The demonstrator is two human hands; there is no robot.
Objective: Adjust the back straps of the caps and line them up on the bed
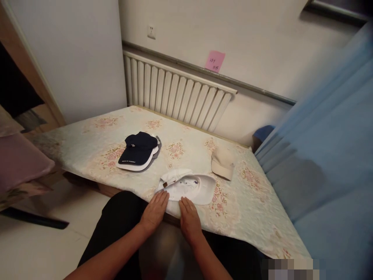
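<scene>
A white baseball cap (186,188) lies on its side near the table's front edge, its brim toward the right. A strap with a brown buckle shows at its left end, and a small dark blue logo sits on the crown. My left hand (155,208) rests at the cap's lower left edge, fingers stretched out and together, fingertips touching it. Against the lower middle edge lies my right hand (189,216), also with extended fingers. Neither hand grips the cap. To the left is a stack of caps (138,151), navy on top of white and grey. A beige cap (223,163) lies to the right.
The table (180,151) has a pale floral cover. Behind it a white radiator (175,89) stands along the wall, with a pink note (215,61) above. A blue curtain (329,151) hangs at right. Pink fabric (23,161) is at left.
</scene>
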